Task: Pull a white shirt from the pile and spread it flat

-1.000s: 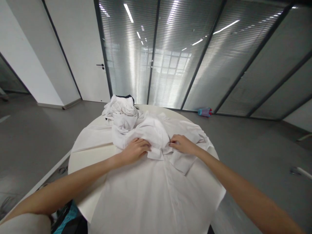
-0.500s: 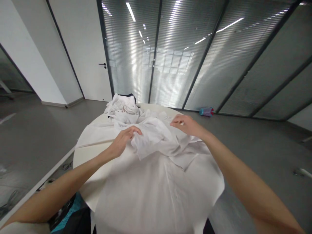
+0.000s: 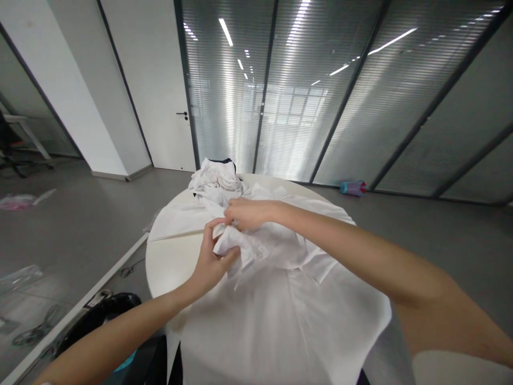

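Note:
A white cloth garment (image 3: 264,315) is spread over a round table (image 3: 170,267) and hangs over its near edge. Its middle part is bunched up. My left hand (image 3: 216,254) grips a gathered fold of this garment, thumb on the near side and fingers curled round it. Right beside it, my right hand (image 3: 244,213) pinches the same bunched part from above, close to the left fingertips. What exactly lies between the right fingertips is partly hidden.
A crumpled white pile of cloth (image 3: 216,179) with a dark edge sits at the table's far side. A black-lined bin (image 3: 120,307) stands at lower left. A blue and red cylindrical item (image 3: 352,187) lies on the floor near the glass wall.
My right hand has moved left across the garment to meet my left hand. The left hand has closed round the bunched fold. The view has shifted slightly left.

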A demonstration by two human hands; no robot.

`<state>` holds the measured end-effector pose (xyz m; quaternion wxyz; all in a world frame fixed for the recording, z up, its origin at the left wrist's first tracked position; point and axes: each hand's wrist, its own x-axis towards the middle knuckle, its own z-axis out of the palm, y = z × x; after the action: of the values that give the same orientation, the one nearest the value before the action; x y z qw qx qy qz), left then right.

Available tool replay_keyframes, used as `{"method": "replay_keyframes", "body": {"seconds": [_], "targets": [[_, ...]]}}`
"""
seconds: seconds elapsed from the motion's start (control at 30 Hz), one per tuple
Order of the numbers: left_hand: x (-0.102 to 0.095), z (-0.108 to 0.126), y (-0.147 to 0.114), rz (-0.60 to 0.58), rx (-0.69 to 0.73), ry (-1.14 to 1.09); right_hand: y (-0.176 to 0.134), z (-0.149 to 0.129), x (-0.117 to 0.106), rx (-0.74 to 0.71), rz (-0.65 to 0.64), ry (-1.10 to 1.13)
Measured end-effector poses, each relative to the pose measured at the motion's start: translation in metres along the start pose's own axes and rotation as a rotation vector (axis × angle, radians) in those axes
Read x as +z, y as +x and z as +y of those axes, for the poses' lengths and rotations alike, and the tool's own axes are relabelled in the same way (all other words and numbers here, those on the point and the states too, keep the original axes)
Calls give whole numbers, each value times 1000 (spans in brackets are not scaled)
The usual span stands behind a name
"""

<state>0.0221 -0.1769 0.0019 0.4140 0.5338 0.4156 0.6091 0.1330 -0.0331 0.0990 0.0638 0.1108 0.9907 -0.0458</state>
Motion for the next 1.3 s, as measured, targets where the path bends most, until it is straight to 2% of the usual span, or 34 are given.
{"method": "replay_keyframes", "body": {"seconds": [0.1,0.17,0.27,0.37,0.43,0.53,0.7,0.73,0.77,0.9,1.0,1.07,1.1,1.17,1.23,1.3], "targets": [[3,-16,-3,130,-121,-188,2,12,-25,69,309,-84],[7,-27,-3,125,-283,-307,-2,21,-41,115,526,-75],[14,-36,5,21,-565,-410,-10,36,-57,185,809,-6],[24,-32,21,-137,-684,-496,-16,47,-64,283,998,120],[35,-27,31,-189,-706,-541,-18,53,-67,322,1046,238],[56,-20,43,-198,-719,-600,-18,60,-70,328,1126,393],[83,-17,61,-89,-561,-715,-14,67,-76,358,1258,645],[85,-16,64,-102,-558,-707,-13,68,-77,366,1267,717],[87,-16,67,-154,-574,-691,-11,70,-79,370,1267,785],[92,-18,67,-509,-649,-605,-3,79,-84,365,1219,959],[97,-20,60,-583,-691,-533,-3,91,-87,404,1164,990],[94,-19,59,-546,-718,-484,-10,100,-91,460,1192,973],[89,-17,62,-502,-715,-461,-17,105,-95,501,1258,944],[71,-10,74,-341,-643,-417,-40,114,-107,616,1475,813],[43,5,96,-118,-478,-353,-71,121,-123,766,1674,616],[12,28,125,77,-240,-220,-105,127,-138,900,1707,475]]}}
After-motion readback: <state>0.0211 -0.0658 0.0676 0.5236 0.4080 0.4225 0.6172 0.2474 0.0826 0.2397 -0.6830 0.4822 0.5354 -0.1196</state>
